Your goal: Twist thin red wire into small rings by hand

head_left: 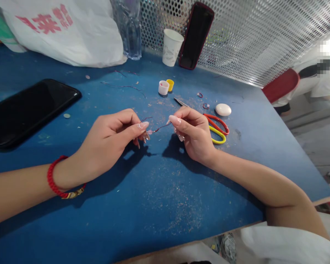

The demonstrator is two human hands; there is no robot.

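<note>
Strand (164, 126) pinched between two hands, best kept under gentle tension

In the head view, the strand is held just above the blue table (170, 234), at the centre of the dial from which all directions here are taken. A pink bead (150, 132) is carried on it toward 9 o'clock, just beyond the tip of the left thumb.

The left hand (107, 142), at 9 o'clock, is closed in a thumb-and-finger pinch on the strand; whether the bead itself is gripped cannot be told. By the right hand (194, 134), at 3 o'clock, the other end is grasped between thumb and forefinger. A slight bend is shown in the span between them.

For good control, the left pinch should be set close behind the bead, so that it is steadied without being covered. Tension should be drawn evenly from 3 o'clock, never jerked, since so fine a strand could be kinked or slip from smooth nails. The loose tail (147, 118) by the left fingers should be kept out of the working span.

Care is also called for around the scissors (217, 118), which are partly hidden behind the right hand, their tip pointing toward 11 o'clock. The white tub (163, 88), at 12 o'clock, and the small red loops (206, 106), near 2 o'clock, should not be brushed by a sleeve or knuckle.
</note>
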